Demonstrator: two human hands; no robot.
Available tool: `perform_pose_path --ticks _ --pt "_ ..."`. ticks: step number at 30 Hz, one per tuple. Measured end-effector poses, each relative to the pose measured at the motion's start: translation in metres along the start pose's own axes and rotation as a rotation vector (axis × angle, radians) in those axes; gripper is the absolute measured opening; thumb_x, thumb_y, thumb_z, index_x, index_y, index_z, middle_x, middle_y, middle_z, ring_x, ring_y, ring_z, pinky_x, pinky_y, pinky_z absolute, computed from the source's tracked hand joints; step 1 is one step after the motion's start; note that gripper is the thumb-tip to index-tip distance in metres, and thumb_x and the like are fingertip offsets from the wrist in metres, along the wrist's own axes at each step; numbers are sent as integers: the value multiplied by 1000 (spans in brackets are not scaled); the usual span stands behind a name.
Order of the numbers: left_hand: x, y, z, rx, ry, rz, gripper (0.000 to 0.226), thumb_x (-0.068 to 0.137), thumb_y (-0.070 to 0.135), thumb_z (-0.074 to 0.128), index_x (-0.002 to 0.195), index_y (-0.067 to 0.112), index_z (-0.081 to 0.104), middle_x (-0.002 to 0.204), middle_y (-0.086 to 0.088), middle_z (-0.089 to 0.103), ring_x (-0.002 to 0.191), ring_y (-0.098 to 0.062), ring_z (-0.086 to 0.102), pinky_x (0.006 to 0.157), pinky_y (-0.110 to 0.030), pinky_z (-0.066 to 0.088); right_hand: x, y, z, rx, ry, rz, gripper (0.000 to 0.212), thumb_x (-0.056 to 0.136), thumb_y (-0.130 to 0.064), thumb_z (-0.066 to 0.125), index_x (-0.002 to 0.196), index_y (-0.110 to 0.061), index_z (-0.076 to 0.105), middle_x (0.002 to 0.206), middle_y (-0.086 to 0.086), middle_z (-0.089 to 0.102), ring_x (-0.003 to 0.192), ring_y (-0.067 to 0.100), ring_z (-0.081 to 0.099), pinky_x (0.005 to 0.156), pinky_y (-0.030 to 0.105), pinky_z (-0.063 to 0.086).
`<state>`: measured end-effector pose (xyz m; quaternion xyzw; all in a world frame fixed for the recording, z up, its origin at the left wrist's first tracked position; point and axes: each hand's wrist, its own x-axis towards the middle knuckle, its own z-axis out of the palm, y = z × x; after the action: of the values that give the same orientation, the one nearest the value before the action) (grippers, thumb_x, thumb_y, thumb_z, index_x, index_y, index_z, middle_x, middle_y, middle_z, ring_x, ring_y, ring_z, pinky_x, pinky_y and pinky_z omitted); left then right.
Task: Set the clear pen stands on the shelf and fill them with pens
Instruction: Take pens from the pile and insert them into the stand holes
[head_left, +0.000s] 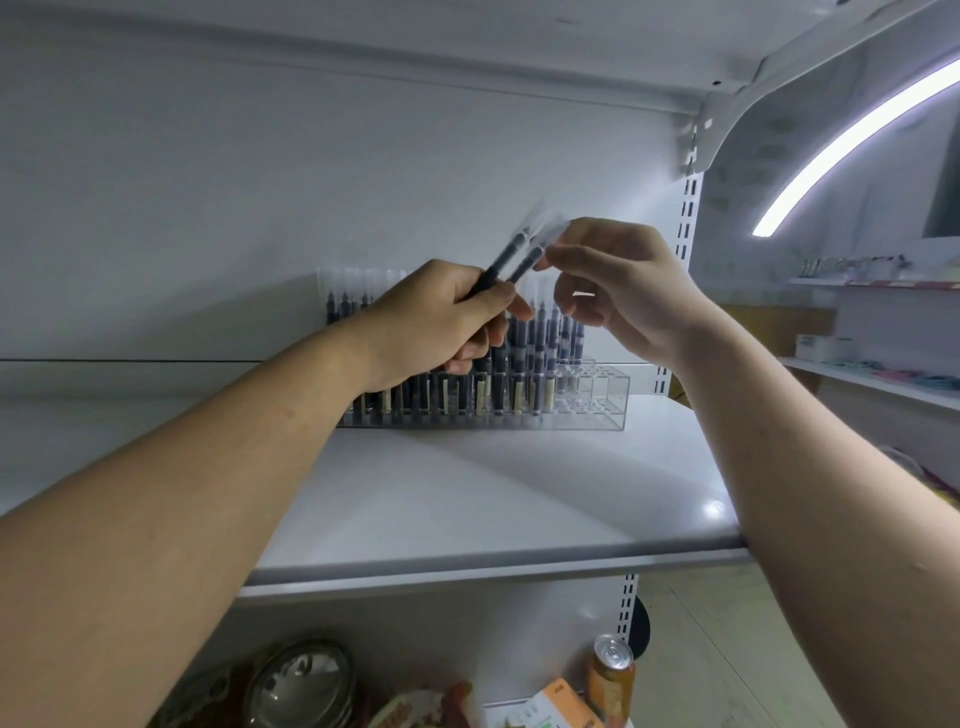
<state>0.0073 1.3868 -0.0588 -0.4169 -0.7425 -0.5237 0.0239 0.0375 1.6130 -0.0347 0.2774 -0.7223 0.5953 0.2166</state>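
Observation:
A clear pen stand (597, 400) sits at the back of the white shelf (493, 499), most of its holes filled with upright dark pens (519, 358); several holes at its right end are bare. Above the stand, my left hand (441, 322) grips two dark pens (506, 260) that point up and to the right. My right hand (618, 286) pinches the clear cap end of one of them between thumb and fingertips. The lower ends of the held pens are hidden inside my left fist.
A slotted upright (685, 228) stands at the shelf's right rear. Below the shelf lie a glass pot lid (298, 686), an orange can (610, 675) and boxes. More shelves with goods (883, 364) and a light strip are to the right.

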Motion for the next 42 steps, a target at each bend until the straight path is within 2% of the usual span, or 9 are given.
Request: perform_pose_path --ticks 4,9,13,18,27,31,36,39,42 --pt "-1 1 0 42 -8 2 32 114 23 46 116 2 70 77 -4 60 60 -13 48 52 -27 41 1 0 1 39 5 -6 18 96 -14 73 102 3 68 95 13 72 72 24 67 54 28 41" --pt "-1 1 -1 284 24 89 33 115 27 44 112 8 72 92 -10 72 74 -17 64 64 -31 54 5 -4 -4 161 204 -49 12 102 -4 58 92 -3 64 78 12 69 68 26 68 57 32 47" --pt "-1 1 -1 363 40 120 32 115 27 44 113 12 71 95 -8 74 79 -17 69 69 -31 56 6 0 -7 -165 357 -136 9 100 -5 58 98 -4 67 73 8 69 61 18 67 54 29 47" --pt "0 0 -3 426 61 172 28 114 29 45 109 18 71 92 -3 74 78 -14 68 68 -23 50 4 6 -4 -471 304 -166 7 100 -5 59 97 -6 66 75 8 71 55 8 65 52 13 44" --pt "-1 2 -3 473 70 177 29 113 30 45 110 18 71 90 0 74 79 -16 68 66 -20 50 4 11 -6 -565 226 -122 9 97 -6 61 99 0 68 78 9 74 61 19 72 54 12 45" --pt "-2 2 -2 493 68 175 28 114 30 46 110 18 71 90 0 73 77 -15 67 67 -23 50 2 15 -5 -680 112 -72 6 96 -9 64 93 -6 69 82 8 76 65 21 76 55 18 49" --pt "-3 4 -2 494 71 178 28 113 30 45 108 19 71 90 0 73 76 -14 66 67 -24 51 2 18 -8 -730 82 -26 9 92 -11 67 84 -9 67 75 9 76 64 24 77 63 47 57" --pt "-4 4 -2 500 68 180 28 113 29 45 109 18 71 89 0 73 73 -10 65 66 -22 51 0 19 -8 -742 40 26 11 94 -10 68 85 -3 66 77 12 75 64 20 77 64 44 59" --pt "-4 5 -1 500 66 178 28 113 30 46 107 19 71 88 1 72 71 -9 64 66 -24 51 -1 17 -8 -728 50 8 8 96 -14 68 91 -7 66 80 10 76 66 20 78 59 33 53"
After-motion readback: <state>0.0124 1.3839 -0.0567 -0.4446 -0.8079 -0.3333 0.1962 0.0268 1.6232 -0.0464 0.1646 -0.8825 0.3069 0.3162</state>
